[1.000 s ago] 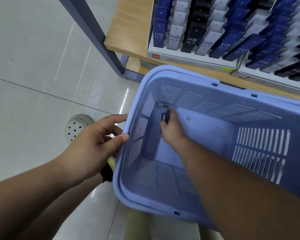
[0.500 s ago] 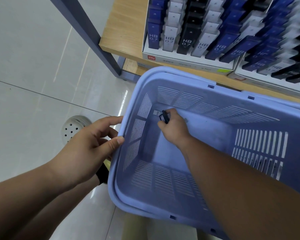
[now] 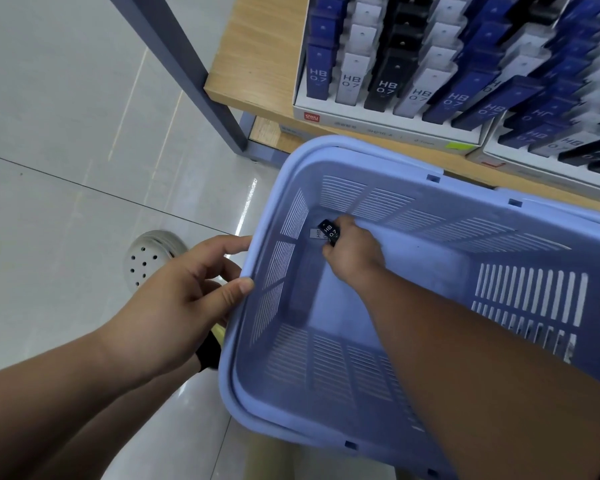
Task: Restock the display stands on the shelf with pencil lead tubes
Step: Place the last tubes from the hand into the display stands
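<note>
Right hand reaches into basket, pinching black tube; left hand grips its rim.

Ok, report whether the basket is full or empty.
Nearly empty: the basket holds only a black lead tube in the right hand and a white tube.

On shelf, display stand; before it, basket with lead tube inside.

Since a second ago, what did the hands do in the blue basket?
The right hand, which was reaching into the far corner of the basket, has pinched the black tube and tipped it up off the bottom, so its HB 0.7 label now shows. The pale tube stays lying in that corner, and the left hand keeps holding the rim.
</note>
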`<state>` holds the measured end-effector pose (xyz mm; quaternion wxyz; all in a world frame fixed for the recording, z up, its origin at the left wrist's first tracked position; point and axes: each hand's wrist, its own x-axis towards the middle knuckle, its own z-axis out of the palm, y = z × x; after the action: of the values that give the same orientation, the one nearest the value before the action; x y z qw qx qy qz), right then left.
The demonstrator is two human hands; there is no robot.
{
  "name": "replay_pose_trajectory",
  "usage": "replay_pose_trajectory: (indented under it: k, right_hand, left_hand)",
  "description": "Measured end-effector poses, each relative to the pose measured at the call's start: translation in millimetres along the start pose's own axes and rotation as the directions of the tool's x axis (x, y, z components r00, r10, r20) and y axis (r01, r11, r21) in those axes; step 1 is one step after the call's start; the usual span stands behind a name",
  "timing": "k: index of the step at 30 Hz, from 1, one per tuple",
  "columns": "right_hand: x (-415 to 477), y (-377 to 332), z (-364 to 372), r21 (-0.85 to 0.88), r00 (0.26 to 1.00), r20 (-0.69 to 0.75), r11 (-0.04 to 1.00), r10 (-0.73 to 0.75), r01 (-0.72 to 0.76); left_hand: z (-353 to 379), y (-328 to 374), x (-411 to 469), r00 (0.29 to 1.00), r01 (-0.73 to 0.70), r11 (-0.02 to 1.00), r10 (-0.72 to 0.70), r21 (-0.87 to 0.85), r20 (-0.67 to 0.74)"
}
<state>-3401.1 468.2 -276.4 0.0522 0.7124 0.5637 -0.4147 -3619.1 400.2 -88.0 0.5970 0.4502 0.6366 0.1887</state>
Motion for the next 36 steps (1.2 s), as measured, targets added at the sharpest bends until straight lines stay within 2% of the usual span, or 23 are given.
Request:
replay_pose_trajectory:
  k: [4, 8, 11, 14, 16, 18, 20, 22, 26, 29, 31, 33, 34, 36]
  right_hand:
    - [6, -4, -3, -0.178, 1.0, -0.029, 0.984, 0.008, -0.014]
    - [7, 0, -6, -0.19, 0.999, -0.043, 0.982, 0.015, -0.023]
    - [3, 3, -5, -0.24, 0.999, -0.026, 0.971, -0.021, 0.014]
    - [-4, 6, 0, -0.21, 0.999, 0.017, 0.976, -0.052, 0.054]
    - [-12, 7, 3, -0.109, 0.991, 0.102, 0.989, -0.087, 0.098]
    - [-23, 7, 1, 0.104, 0.977, 0.176, 0.989, -0.119, 0.102]
    - [-39, 5, -9, 0.333, 0.971, 0.206, 0.942, -0.123, 0.049]
    - [-58, 2, -25, 0.477, 0.966, 0.232, 0.879, -0.112, -0.013]
    - [-94, -3, -60, 0.611, 0.952, 0.263, 0.791, -0.157, -0.038]
    - [-121, -12, -91, 0.653, 0.958, 0.227, 0.757, -0.175, -0.017]
    - [-140, -21, -111, 0.709, 0.962, 0.186, 0.705, -0.198, 0.008]
    - [-163, -30, -131, 0.749, 0.965, 0.149, 0.662, -0.217, 0.034]
    - [-176, -33, -140, 0.759, 0.964, 0.131, 0.649, -0.229, 0.051]
    - [-200, -38, -155, 0.769, 0.96, 0.099, 0.633, -0.262, 0.093]
  left_hand:
    - [-1, -3, 1, 1.0, -0.006, 1.0, 0.006, -0.008, 0.002]
    - [-2, -4, 1, 1.0, -0.009, 1.0, 0.009, 0.006, 0.009]
    - [-2, -4, 1, 1.0, 0.002, 1.0, -0.002, 0.008, 0.013]
    - [-2, -3, 1, 1.0, 0.003, 1.0, -0.004, 0.02, 0.02]
    - [-2, -2, 1, 1.0, 0.003, 0.999, -0.004, 0.038, 0.017]
    - [-3, -3, 1, 1.0, 0.001, 0.999, -0.002, 0.046, 0.011]
    - [-3, -3, 2, 1.0, -0.002, 0.998, 0.002, 0.064, 0.005]
    - [-3, -2, 3, 1.0, -0.008, 0.993, 0.009, 0.121, -0.009]
    - [-4, 10, 2, 0.993, 0.002, 0.945, 0.038, 0.328, -0.116]
    - [-1, 31, -1, 0.935, 0.003, 0.853, 0.183, 0.521, -0.305]
    - [10, 51, -7, 0.899, -0.044, 0.899, 0.226, 0.436, -0.375]
    - [31, 73, -15, 0.928, -0.041, 0.984, 0.101, 0.171, -0.357]
    - [45, 84, -21, 0.959, -0.012, 1.0, 0.008, -0.014, -0.284]
    - [74, 100, -34, 0.993, 0.086, 0.938, -0.11, -0.336, -0.052]
